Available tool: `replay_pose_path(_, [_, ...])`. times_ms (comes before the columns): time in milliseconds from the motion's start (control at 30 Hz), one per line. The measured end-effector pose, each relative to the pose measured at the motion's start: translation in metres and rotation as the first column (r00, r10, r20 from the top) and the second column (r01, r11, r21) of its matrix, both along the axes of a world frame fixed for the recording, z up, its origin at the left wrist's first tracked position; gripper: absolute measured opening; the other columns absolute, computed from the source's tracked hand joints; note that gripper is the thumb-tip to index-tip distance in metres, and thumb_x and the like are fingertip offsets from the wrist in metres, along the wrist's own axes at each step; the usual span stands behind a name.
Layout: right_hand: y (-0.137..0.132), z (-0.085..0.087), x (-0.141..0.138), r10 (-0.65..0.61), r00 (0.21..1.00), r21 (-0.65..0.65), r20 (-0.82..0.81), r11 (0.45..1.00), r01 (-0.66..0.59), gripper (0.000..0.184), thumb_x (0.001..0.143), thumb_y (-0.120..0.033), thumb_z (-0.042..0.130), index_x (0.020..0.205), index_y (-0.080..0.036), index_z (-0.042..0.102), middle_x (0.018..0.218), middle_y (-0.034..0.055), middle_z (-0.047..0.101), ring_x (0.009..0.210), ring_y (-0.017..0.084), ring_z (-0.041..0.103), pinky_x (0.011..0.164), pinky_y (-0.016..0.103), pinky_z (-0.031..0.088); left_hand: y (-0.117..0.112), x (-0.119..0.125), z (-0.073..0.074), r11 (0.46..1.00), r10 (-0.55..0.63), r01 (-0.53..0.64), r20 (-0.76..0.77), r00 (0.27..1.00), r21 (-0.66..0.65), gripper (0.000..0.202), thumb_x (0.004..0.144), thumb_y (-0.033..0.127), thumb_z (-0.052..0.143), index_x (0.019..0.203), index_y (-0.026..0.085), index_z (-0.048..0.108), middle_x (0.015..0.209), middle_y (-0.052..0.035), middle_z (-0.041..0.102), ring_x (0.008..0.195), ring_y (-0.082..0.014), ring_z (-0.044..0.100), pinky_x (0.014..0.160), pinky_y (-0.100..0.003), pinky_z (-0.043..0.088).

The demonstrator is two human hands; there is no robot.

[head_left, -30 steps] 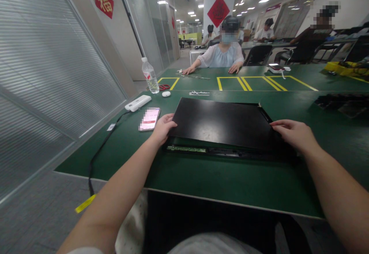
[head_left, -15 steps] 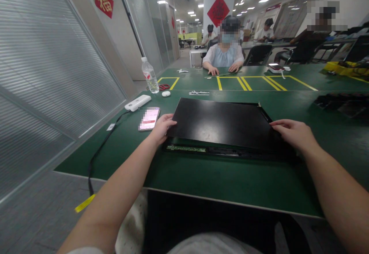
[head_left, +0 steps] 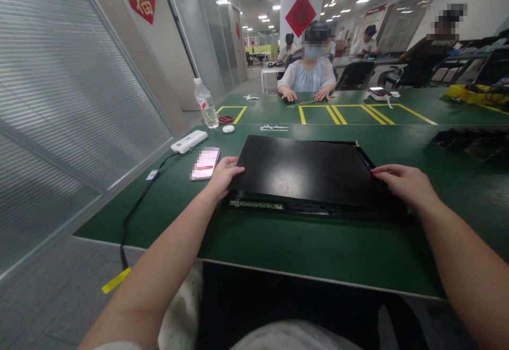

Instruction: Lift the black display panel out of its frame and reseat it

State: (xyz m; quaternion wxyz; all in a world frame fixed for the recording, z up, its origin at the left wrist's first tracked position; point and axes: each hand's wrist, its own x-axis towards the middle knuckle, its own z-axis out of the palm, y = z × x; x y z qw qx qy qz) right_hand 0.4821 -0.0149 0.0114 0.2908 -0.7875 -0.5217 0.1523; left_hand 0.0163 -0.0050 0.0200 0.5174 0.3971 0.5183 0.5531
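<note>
Head view: the left hand (head_left: 226,176) pinches the panel (head_left: 302,169) at its left edge; the right hand (head_left: 407,184) is closed on its right edge. The panel lies askew over a frame (head_left: 308,209), near the front edge of the worktop (head_left: 318,249), right of a phone (head_left: 205,163).

The black panel (head_left: 302,172) covers most of the dark frame (head_left: 326,210) beneath it, and the details of the green circuit board (head_left: 256,204) are too small to make out. Some fingers of the left hand (head_left: 226,176) are hidden at the panel's edge; those of the right hand (head_left: 405,185) curl partly out of sight. The right forearm (head_left: 465,265) runs off the picture. Pixel blocks obscure part of the phone (head_left: 205,163). The bottle (head_left: 205,104) hides part of the red scissors (head_left: 225,120). A dim, dark pile (head_left: 473,143) is too blurred to identify.
</note>
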Motion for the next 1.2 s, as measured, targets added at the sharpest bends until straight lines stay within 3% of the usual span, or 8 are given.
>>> replay_pose_path(533, [-0.0039, 0.0055, -0.0059, -0.022, 1.000, -0.012, -0.017, 1.000, 0.022, 0.033, 0.072, -0.040, 0.063, 0.093, -0.025, 0.082, 0.085, 0.0041, 0.076, 0.071, 0.021, 0.064, 0.073, 0.036, 0.047, -0.0007, 0.0003, -0.0011, 0.998, -0.063, 0.063, 0.036, 0.997, 0.021, 0.040, 0.064, 0.005, 0.074, 0.100, 0.019, 0.060, 0.097, -0.0060, 0.077, 0.092, -0.0248, 0.074, 0.081, -0.036, 0.057])
replay_pose_path(933, [0.0002, 0.0027, -0.0007, -0.021, 1.000, -0.035, 0.003, 0.999, 0.021, 0.033, 0.073, -0.039, 0.062, 0.096, -0.025, 0.082, 0.085, 0.0040, 0.075, 0.070, 0.021, 0.063, 0.071, 0.036, 0.048, -0.0004, 0.0002, 0.0000, 1.000, -0.013, 0.013, 0.000, 1.000, 0.025, 0.041, 0.059, 0.011, 0.076, 0.097, 0.018, 0.062, 0.089, -0.0040, 0.075, 0.078, -0.0205, 0.070, 0.079, -0.036, 0.056])
replay_pose_path(1067, [0.0008, 0.0008, 0.0015, -0.026, 0.999, -0.032, -0.026, 0.999, 0.026, 0.033, 0.073, -0.039, 0.062, 0.096, -0.025, 0.082, 0.084, 0.0036, 0.074, 0.069, 0.020, 0.062, 0.069, 0.034, 0.048, 0.0036, -0.0028, -0.0033, 0.997, 0.020, -0.016, -0.059, 0.998, 0.076, 0.036, 0.058, 0.018, 0.079, 0.092, 0.017, 0.067, 0.091, -0.0043, 0.075, 0.088, -0.0221, 0.071, 0.088, -0.039, 0.055])
replay_pose_path(1200, [-0.0005, -0.0007, 0.0016, -0.023, 0.995, -0.018, -0.092, 1.000, 0.022, 0.036, 0.072, -0.040, 0.064, 0.098, -0.023, 0.081, 0.077, 0.0040, 0.072, 0.065, 0.018, 0.059, 0.063, 0.032, 0.047, 0.0075, -0.0060, -0.0076, 0.993, 0.050, -0.031, -0.169, 0.984, 0.117, 0.031, 0.056, 0.019, 0.080, 0.085, 0.018, 0.070, 0.112, -0.0084, 0.074, 0.109, -0.0292, 0.069, 0.102, -0.044, 0.051])
